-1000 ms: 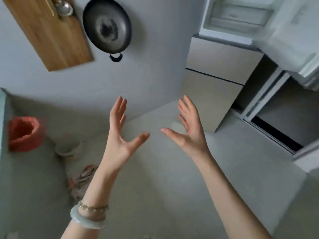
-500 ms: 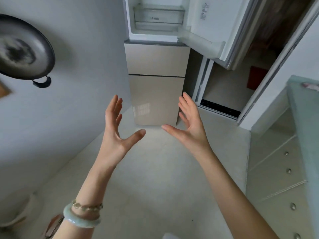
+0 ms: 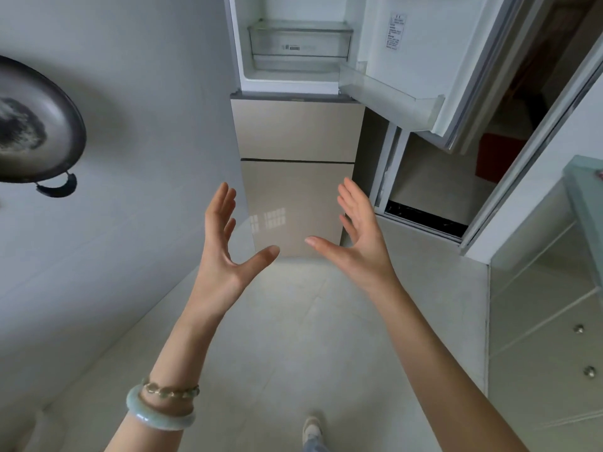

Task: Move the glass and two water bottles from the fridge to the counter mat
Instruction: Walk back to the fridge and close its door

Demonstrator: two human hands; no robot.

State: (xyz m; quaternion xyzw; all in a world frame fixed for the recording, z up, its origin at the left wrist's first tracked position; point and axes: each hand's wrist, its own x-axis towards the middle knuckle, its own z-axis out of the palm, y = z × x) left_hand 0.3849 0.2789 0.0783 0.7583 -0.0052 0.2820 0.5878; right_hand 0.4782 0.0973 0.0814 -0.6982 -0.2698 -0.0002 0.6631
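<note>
Grey wall fills the left side, where a dark pan [image 3: 36, 125] hangs, half cut off by the edge; the left hand [image 3: 222, 259] is up, fingers straight and spread, holding nothing; the fridge [image 3: 297, 132] stands ahead, top door open, its upper part cut off, so the glass and bottles cannot be seen; the right hand [image 3: 362, 246] is spread too; the counter [image 3: 584, 190] is cut off at the right.
</note>
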